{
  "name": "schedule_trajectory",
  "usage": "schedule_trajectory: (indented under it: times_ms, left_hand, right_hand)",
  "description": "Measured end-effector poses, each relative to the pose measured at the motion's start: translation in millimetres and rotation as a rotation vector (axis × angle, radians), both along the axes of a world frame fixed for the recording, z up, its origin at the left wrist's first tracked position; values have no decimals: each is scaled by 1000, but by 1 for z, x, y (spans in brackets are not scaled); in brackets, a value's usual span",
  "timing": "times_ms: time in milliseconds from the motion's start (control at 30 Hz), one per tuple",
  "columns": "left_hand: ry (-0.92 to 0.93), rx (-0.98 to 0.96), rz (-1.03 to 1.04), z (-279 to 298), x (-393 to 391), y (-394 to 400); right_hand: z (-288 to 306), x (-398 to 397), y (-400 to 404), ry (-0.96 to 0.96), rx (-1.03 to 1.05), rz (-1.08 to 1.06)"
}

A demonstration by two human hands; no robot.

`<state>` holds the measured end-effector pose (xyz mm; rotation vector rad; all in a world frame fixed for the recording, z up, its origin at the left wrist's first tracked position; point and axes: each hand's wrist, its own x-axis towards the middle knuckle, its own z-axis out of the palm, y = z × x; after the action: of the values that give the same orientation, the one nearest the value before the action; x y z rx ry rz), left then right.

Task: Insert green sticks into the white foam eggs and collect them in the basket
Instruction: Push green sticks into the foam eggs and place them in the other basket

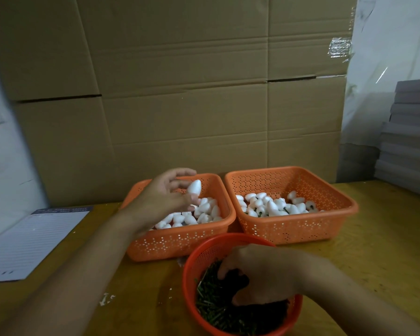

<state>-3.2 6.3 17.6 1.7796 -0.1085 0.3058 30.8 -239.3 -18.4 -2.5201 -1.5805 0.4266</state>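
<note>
Pickup step: left hand (pixel 165 197) fingers pinch a foam egg (pixel 195 187) at 11 o'clock; right hand (pixel 257 272) fingers curl into the sticks (pixel 214 309), grip unclear. Next, probably one stick pushed into the egg.

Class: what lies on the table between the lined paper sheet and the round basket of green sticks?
In the head view, mostly bare table, crossed by the left forearm, with small white crumbs between lined sheet and round basket.
</note>
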Motion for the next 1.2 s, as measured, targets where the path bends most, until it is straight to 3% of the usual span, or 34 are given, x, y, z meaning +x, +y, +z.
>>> schedule_trajectory:
  times_ms: [200, 633, 833, 1200]
  left_hand:
    - [63, -281, -159, -2, -26, -34]
    - [179, -661, -171, -12, -25, -40]
    - [181, -683, -238, -12, -28, -41]
    - [112, -634, -192, -10, -30, -49]
  right_hand:
    - [-4, 0, 1, -22, 15, -6]
    - [1, 1, 2, -18, 229, 15]
    - [2, 0, 3, 12, 317, -45]
    - [1, -1, 4, 40, 274, -59]
